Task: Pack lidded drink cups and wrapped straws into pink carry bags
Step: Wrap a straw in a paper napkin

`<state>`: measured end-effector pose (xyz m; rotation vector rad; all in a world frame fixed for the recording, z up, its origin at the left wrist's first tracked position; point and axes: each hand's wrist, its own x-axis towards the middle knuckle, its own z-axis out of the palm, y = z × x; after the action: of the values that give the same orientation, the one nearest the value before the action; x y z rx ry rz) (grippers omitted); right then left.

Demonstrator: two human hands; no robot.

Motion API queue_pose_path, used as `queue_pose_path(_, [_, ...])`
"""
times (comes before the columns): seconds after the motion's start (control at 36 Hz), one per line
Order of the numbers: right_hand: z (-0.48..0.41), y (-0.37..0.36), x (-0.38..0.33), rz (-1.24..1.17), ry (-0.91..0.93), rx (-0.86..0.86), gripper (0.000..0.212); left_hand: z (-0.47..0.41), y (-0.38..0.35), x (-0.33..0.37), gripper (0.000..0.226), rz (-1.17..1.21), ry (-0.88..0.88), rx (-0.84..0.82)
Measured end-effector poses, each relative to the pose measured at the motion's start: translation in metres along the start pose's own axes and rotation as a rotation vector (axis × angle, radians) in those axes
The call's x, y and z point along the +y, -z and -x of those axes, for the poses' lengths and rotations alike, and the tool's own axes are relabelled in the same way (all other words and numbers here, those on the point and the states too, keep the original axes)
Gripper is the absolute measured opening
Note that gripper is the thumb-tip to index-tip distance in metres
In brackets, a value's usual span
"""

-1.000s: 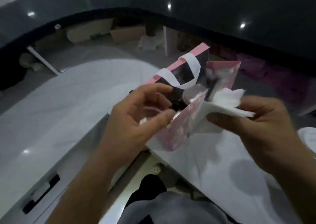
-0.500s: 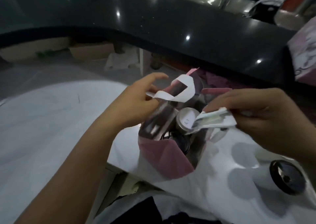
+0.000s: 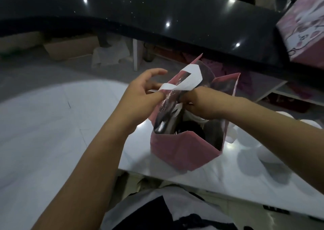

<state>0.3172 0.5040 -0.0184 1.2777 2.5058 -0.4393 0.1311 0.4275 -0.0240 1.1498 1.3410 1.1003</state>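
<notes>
bag (image 3: 184,152) upright, mouth up | left hand (image 3: 140,98) pinches rim | right hand (image 3: 198,105) inside

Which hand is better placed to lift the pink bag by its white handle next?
Left, probably. The left hand is at the rim of the pink bag, thumb and finger pinching the white handle, while the right hand reaches down into the bag's mouth, its fingers hidden.

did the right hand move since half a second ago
Yes. The right hand was outside the pink bag, to the right of its mouth; now it reaches leftward and down into that mouth.
</notes>
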Motion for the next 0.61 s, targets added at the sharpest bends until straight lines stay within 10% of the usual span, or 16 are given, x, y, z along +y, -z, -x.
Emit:
queue_pose_path(0.25, [0.032,0.015,-0.013,-0.067,0.022,-0.064,0.047,0.001,0.005,-0.004,0.040,-0.013,-0.013,-0.018])
queue_pose_path(0.5, [0.081,0.021,0.049,-0.499,0.004,0.778,0.014,0.026,-0.002,-0.016,0.037,0.137,-0.027,-0.033])
queue_pose_path(0.61, [0.072,0.007,0.095,-0.897,-0.240,0.849,0.027,0.045,-0.001,-0.035,0.033,0.139,-0.064,0.093])
